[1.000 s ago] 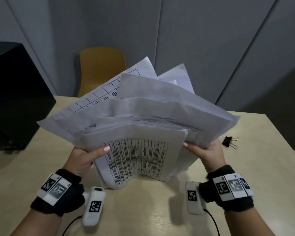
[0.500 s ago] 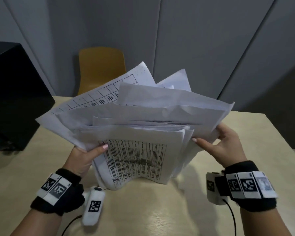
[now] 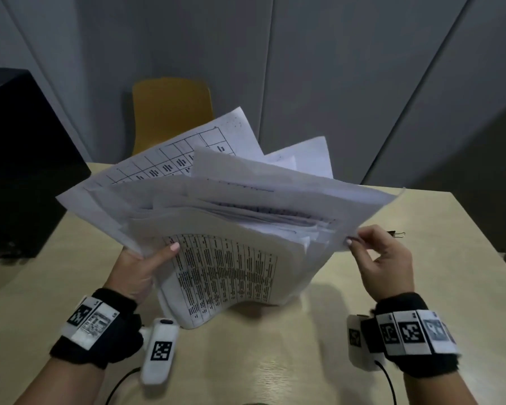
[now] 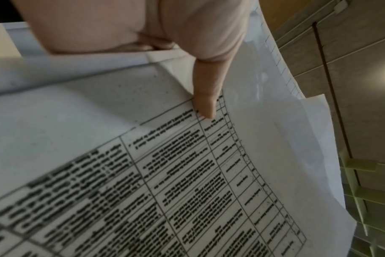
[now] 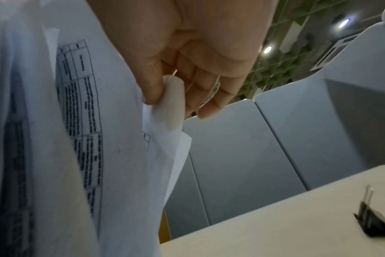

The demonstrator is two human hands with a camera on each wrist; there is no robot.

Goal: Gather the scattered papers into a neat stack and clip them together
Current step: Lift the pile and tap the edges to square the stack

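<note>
Papers: an uneven sheaf of white printed paper sheets is held upright, lower edge on the pale wooden table.
Left hand: sheaf gripped, thumb laid on front sheet.
Right hand: one sheet's edge pinched.
Clip: a black metal binder clip is lying on table behind right hand.

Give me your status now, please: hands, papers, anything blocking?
Left hand grips the papers at their left side. Right hand pinches one sheet's edge. Papers fanned, uneven, bottom resting on the table. Binder clip lies unused behind the right hand; nothing blocking.
</note>
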